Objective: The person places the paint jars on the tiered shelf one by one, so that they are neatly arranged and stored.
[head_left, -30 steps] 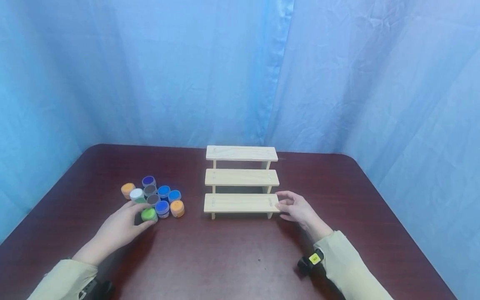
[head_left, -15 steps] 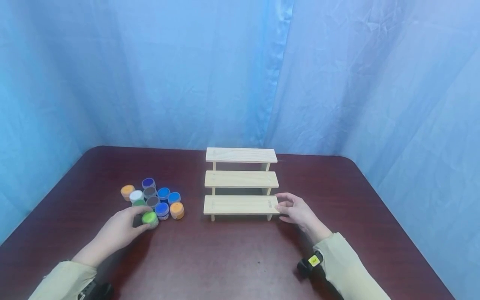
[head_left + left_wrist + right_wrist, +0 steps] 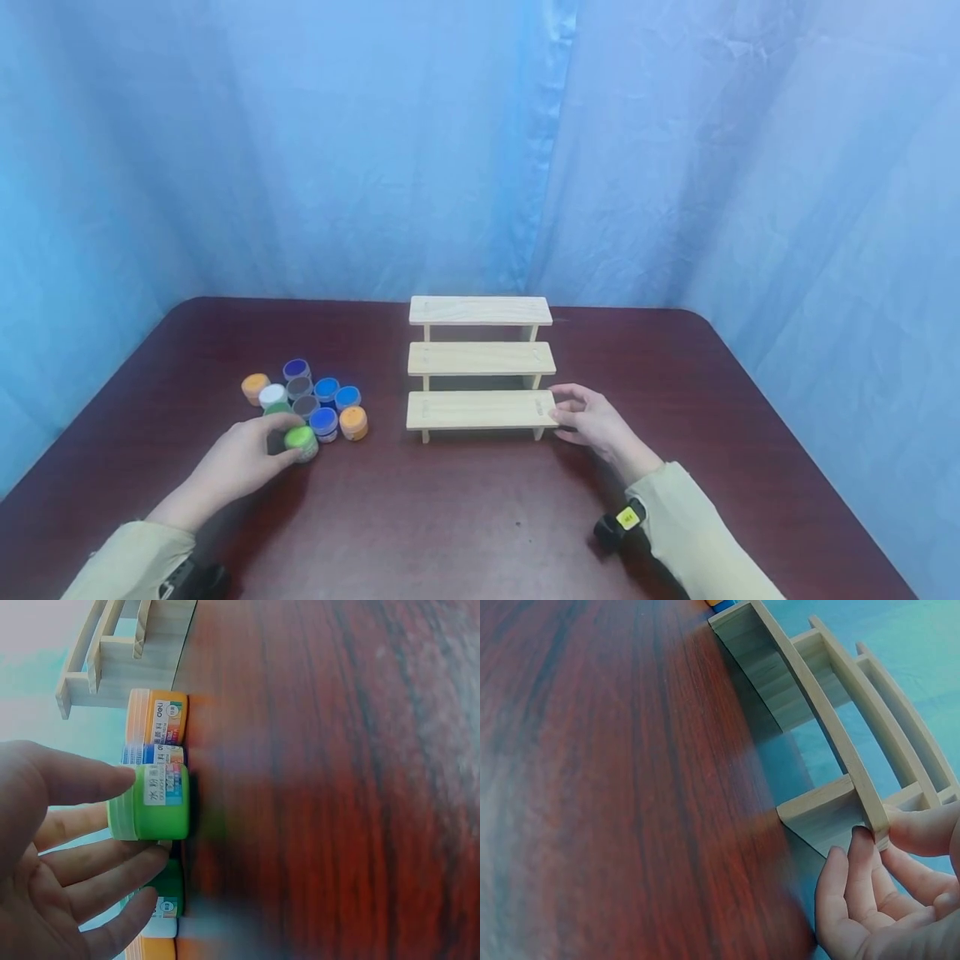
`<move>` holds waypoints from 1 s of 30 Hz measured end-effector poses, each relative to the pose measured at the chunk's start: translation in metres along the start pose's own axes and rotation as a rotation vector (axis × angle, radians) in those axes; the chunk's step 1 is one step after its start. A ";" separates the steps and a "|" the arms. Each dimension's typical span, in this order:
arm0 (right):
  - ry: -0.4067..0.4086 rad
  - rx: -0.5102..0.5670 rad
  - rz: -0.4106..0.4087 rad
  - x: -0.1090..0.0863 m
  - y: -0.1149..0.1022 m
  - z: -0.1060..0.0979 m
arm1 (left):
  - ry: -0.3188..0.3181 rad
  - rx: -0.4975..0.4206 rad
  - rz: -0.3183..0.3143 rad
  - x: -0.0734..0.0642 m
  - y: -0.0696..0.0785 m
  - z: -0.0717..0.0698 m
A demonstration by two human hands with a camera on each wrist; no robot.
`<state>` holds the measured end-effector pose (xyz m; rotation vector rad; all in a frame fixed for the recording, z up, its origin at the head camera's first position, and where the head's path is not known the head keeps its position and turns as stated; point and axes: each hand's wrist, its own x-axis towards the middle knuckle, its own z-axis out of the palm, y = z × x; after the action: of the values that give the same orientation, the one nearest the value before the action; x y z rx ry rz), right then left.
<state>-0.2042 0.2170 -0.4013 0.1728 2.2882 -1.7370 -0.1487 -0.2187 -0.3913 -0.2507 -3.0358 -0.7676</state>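
Observation:
My left hand (image 3: 236,462) pinches a light green paint jar (image 3: 302,444) between thumb and fingers, at the near side of a cluster of paint jars. In the left wrist view, the green jar (image 3: 161,802) stands level with its neighbours; whether it touches the table I cannot tell. On the right, my right hand (image 3: 600,425) holds the right end of the lowest board of a three-step wooden display stand (image 3: 480,410). Seen from the right wrist, the thumb lies on top of that board (image 3: 832,742) and fingertips are beneath it.
Behind the held jar stand a dark green jar (image 3: 277,408), a white-lidded jar (image 3: 273,394), several blue jars (image 3: 324,422), brownish-grey jars (image 3: 305,406) and orange jars (image 3: 354,422). The dark red table (image 3: 450,517) ends at a blue curtain (image 3: 375,167).
The light green jar has shifted slightly toward me and to the right, away from the dark green jar, with my left hand on it. My right hand and the stand keep their places.

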 end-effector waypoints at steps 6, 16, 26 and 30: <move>-0.006 -0.006 -0.008 -0.001 0.000 0.001 | 0.003 -0.027 -0.007 0.000 -0.002 0.001; -0.004 -0.008 0.007 -0.001 -0.001 0.001 | 0.082 -0.072 0.002 -0.002 0.009 -0.010; -0.006 -0.032 -0.001 0.000 -0.001 0.000 | 0.155 -0.155 0.048 -0.001 0.020 -0.017; -0.011 -0.026 0.000 0.001 -0.001 -0.001 | 0.199 -0.187 0.065 0.001 0.026 -0.023</move>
<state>-0.2054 0.2180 -0.4005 0.1581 2.3017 -1.7029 -0.1467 -0.2071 -0.3591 -0.2554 -2.7593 -1.0074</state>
